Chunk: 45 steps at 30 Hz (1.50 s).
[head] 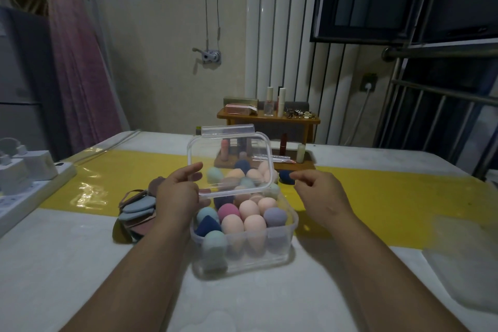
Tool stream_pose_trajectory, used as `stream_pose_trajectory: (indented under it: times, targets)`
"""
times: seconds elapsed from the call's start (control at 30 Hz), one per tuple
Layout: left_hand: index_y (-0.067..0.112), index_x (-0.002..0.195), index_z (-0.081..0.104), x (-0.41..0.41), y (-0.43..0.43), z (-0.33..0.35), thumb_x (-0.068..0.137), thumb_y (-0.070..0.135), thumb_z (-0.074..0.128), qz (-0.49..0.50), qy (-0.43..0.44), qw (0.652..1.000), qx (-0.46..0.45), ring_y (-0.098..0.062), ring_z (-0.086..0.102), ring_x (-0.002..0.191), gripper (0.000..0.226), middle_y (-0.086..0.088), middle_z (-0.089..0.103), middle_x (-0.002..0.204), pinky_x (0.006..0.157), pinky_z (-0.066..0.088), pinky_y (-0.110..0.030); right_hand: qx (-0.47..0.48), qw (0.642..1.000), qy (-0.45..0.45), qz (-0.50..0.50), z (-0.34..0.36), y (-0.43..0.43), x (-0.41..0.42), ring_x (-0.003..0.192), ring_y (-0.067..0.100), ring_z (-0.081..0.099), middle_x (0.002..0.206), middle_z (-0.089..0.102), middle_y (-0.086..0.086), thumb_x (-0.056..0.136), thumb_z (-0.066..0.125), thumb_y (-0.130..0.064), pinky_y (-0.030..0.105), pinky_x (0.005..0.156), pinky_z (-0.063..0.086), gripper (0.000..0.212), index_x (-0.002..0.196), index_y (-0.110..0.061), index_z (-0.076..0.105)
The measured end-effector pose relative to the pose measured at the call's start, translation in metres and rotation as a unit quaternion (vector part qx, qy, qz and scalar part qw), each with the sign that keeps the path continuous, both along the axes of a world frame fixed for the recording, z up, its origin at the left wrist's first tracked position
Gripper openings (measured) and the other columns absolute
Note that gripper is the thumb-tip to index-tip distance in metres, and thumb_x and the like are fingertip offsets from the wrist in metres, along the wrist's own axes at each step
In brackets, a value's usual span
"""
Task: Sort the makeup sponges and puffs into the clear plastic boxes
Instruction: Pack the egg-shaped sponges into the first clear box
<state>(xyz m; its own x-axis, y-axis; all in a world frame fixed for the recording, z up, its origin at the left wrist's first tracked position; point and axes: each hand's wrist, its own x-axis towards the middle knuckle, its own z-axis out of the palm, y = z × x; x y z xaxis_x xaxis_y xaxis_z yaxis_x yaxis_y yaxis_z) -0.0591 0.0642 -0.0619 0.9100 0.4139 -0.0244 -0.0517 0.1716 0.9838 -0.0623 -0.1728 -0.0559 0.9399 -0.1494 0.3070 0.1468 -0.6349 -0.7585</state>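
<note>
A clear plastic box (292, 226) stands on the table in front of me, filled with egg-shaped makeup sponges (249, 219) in pink, peach, blue, teal and purple. Its clear lid (242, 148) is tilted up over the box's far half. My left hand (179, 197) grips the lid's left edge, fingers on top and thumb beneath. My right hand (320, 194) hovers at the box's right side with fingers loosely curled, its fingertips beside a loose dark blue sponge (285, 176) on the table. A pile of flat puffs (136, 211) lies left of my left hand.
A white power strip with chargers (27, 180) sits at the left table edge. Behind the box is a wooden stand with lipsticks (296, 163). A small wooden shelf of cosmetics (269, 117) stands beyond the table. A yellow runner (390, 197) crosses the table.
</note>
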Motion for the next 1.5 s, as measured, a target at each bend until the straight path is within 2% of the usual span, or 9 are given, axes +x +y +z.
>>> stream_pose_trajectory:
  times: [0.13, 0.4, 0.5, 0.67, 0.97, 1.13, 1.2, 1.37, 1.5]
  targets:
    - [0.023, 0.103, 0.069, -0.002, 0.003, 0.003, 0.081, -0.024, 0.032, -0.007, 0.006, 1.000, -0.009, -0.037, 0.058, 0.112, 0.064, -0.005, 0.059, 0.115, 0.069, 0.058, -0.037, -0.074, 0.988, 0.110, 0.076, -0.016, -0.002, 0.008, 0.118, 0.019, 0.056, 0.140, 0.055, -0.005, 0.094, 0.058, -0.014, 0.030, 0.096, 0.045, 0.049, 0.140, -0.031, 0.054]
    - [0.024, 0.103, 0.068, -0.002, 0.003, 0.005, 0.083, -0.023, 0.033, -0.010, 0.013, 1.000, 0.000, -0.037, 0.057, 0.115, 0.062, -0.004, 0.059, 0.117, 0.073, 0.059, -0.041, -0.114, 0.970, 0.171, 0.129, -0.031, 0.009, 0.016, 0.125, 0.023, 0.050, 0.140, 0.055, -0.008, 0.087, 0.046, -0.061, 0.050, 0.107, 0.040, 0.041, 0.125, -0.073, 0.039]
    - [0.025, 0.100, 0.068, -0.001, 0.002, 0.005, 0.083, -0.023, 0.033, -0.007, 0.013, 1.000, -0.002, -0.037, 0.058, 0.114, 0.062, -0.004, 0.059, 0.116, 0.072, 0.059, -0.040, -0.110, 0.974, 0.153, 0.125, -0.037, 0.001, 0.021, 0.124, 0.020, 0.052, 0.137, 0.056, -0.016, 0.074, 0.053, -0.065, 0.043, 0.105, 0.045, 0.060, 0.133, -0.060, 0.044]
    - [0.024, 0.102, 0.069, -0.005, 0.001, 0.006, 0.082, -0.023, 0.033, -0.005, 0.006, 1.000, 0.002, -0.035, 0.059, 0.110, 0.062, -0.005, 0.060, 0.118, 0.073, 0.059, -0.041, -0.034, 0.996, 0.067, 0.048, -0.023, -0.001, 0.012, 0.119, 0.015, 0.056, 0.127, 0.062, -0.008, 0.092, 0.058, -0.007, 0.030, 0.099, 0.046, 0.046, 0.130, -0.031, 0.059]
    - [0.029, 0.108, 0.068, -0.016, -0.015, 0.004, 0.084, -0.019, 0.040, -0.029, -0.034, 0.999, 0.021, -0.019, 0.061, 0.097, 0.060, 0.005, 0.061, 0.110, 0.065, 0.057, -0.031, 0.007, 0.990, -0.125, -0.058, 0.017, -0.009, -0.003, 0.097, 0.020, 0.055, 0.109, 0.049, 0.001, 0.095, 0.057, -0.010, 0.025, 0.080, 0.039, 0.031, 0.122, -0.023, 0.066]
    - [0.026, 0.111, 0.068, -0.017, -0.017, 0.005, 0.079, -0.022, 0.041, -0.029, -0.038, 0.999, 0.017, -0.016, 0.060, 0.096, 0.064, 0.007, 0.061, 0.108, 0.070, 0.058, -0.034, 0.051, 0.989, -0.124, 0.058, 0.036, 0.005, -0.021, 0.084, -0.012, 0.054, 0.106, 0.053, -0.004, 0.095, 0.056, -0.002, -0.004, 0.070, 0.036, 0.032, 0.112, -0.026, 0.069]
    - [0.027, 0.109, 0.069, -0.016, -0.017, 0.004, 0.078, -0.022, 0.041, -0.028, -0.040, 0.999, 0.020, -0.015, 0.059, 0.096, 0.064, 0.008, 0.061, 0.107, 0.072, 0.059, -0.036, 0.059, 0.985, -0.099, 0.126, 0.038, 0.011, -0.026, 0.088, -0.017, 0.056, 0.104, 0.062, -0.012, 0.096, 0.056, -0.002, 0.002, 0.073, 0.042, 0.034, 0.107, -0.032, 0.069]
    - [0.028, 0.106, 0.069, -0.014, -0.017, 0.003, 0.075, -0.024, 0.042, -0.029, -0.042, 0.998, 0.020, -0.015, 0.061, 0.091, 0.066, 0.007, 0.062, 0.106, 0.074, 0.059, -0.041, 0.011, 0.972, 0.023, 0.232, 0.036, 0.026, -0.037, 0.088, 0.015, 0.068, 0.102, 0.066, -0.006, 0.095, 0.062, -0.015, 0.037, 0.076, 0.060, 0.023, 0.109, -0.033, 0.068]
    - [0.029, 0.104, 0.069, -0.014, -0.018, 0.003, 0.076, -0.023, 0.042, -0.026, -0.043, 0.999, 0.019, -0.013, 0.060, 0.089, 0.065, 0.009, 0.062, 0.103, 0.067, 0.059, -0.036, -0.060, 0.961, 0.059, 0.262, 0.035, 0.035, -0.042, 0.085, 0.011, 0.067, 0.091, 0.068, -0.009, 0.085, 0.072, -0.021, 0.035, 0.078, 0.061, 0.016, 0.098, -0.030, 0.072]
